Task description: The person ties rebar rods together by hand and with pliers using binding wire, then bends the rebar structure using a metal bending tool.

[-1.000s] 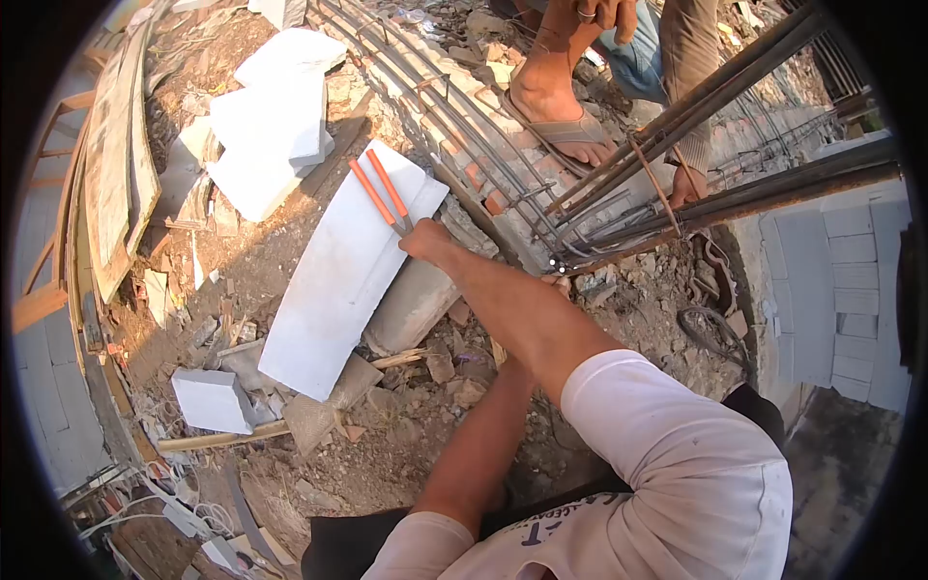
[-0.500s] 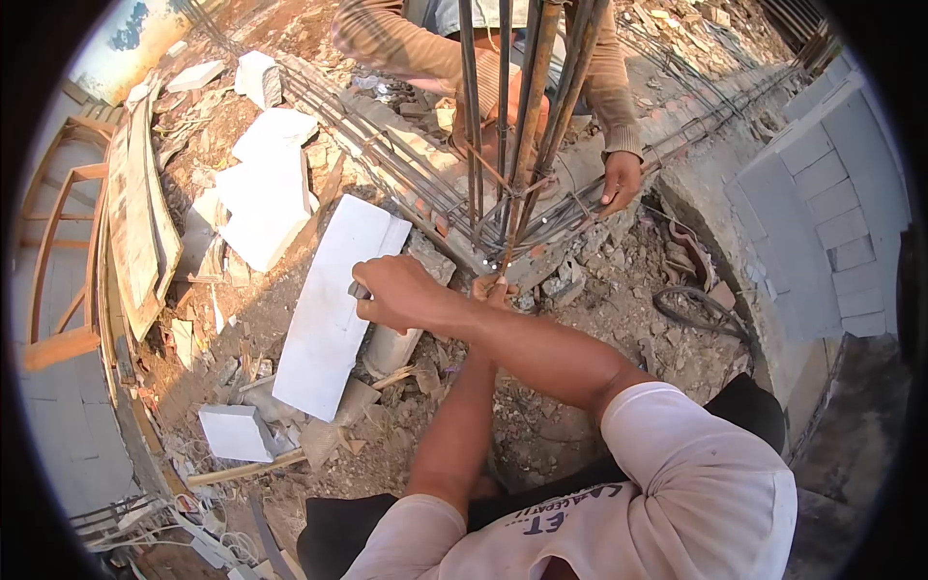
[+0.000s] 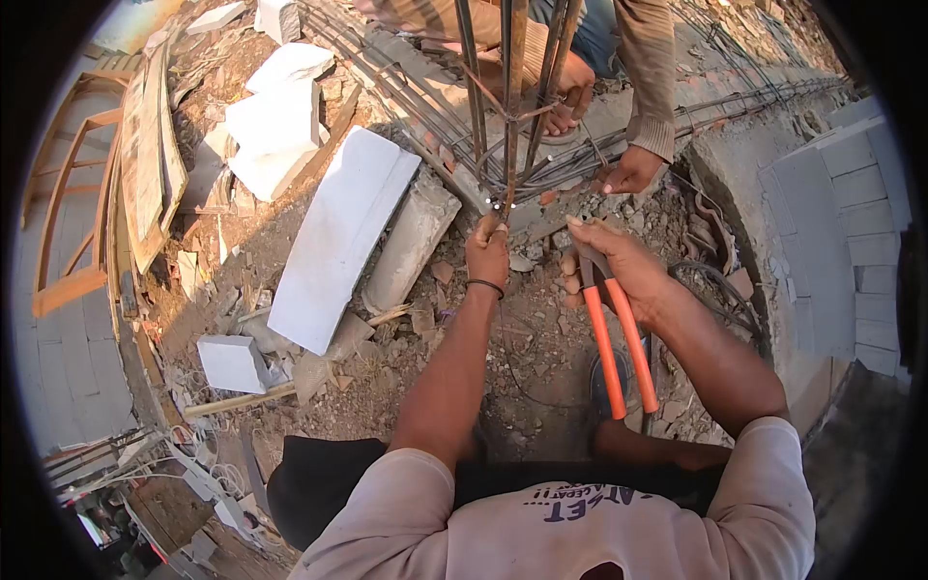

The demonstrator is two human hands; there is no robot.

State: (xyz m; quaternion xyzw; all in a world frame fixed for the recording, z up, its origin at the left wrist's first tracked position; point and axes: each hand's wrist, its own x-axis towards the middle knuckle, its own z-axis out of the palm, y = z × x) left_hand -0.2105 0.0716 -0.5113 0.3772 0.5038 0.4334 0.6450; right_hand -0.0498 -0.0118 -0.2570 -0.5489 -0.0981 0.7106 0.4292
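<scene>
My left hand (image 3: 486, 256) is closed around the lower end of a steel rebar (image 3: 513, 126), just below where several bars meet. Its fingertips are partly hidden. In my right hand (image 3: 628, 261) is a pair of pincers (image 3: 621, 343), gripped near the head with the long orange handles pointing down toward me. The pincers are apart from the bars. Across the bars a co-worker's hand (image 3: 633, 172) holds a thin rod or wire above the horizontal bars. The co-worker's other hand (image 3: 570, 95) is behind the upright bars.
A long white block (image 3: 338, 237) leans beside a rough concrete piece (image 3: 411, 242) to the left. A smaller white block (image 3: 232, 363) and broken white slabs (image 3: 275, 126) lie on the rubble. At right stand a low concrete edge (image 3: 730, 184) and a grey block wall (image 3: 851, 213).
My right hand, crossed over my left arm to the left before, has swung back to the right, and the pincers' orange handles now show. My left hand remains at the bars' lower end.
</scene>
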